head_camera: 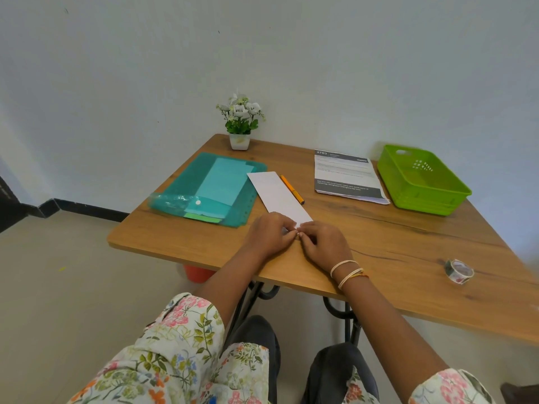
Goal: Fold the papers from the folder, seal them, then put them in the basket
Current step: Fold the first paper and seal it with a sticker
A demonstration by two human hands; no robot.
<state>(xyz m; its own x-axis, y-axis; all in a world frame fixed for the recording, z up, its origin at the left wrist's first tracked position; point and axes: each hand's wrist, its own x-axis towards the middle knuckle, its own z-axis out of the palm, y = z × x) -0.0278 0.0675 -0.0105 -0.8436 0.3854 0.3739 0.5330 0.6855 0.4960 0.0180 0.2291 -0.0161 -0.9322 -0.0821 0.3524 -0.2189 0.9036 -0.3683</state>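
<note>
Paper strip [278, 193]: we see its long axis run away from our grip.
Grip: left hand [269, 233] and right hand [322, 243] both pinch its near end.

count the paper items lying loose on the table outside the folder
2. A folded white strip lies mid-table beside the pencil, its near end under both hands. A printed sheet lies left of the green basket. More sheets may lie beneath it.
</note>
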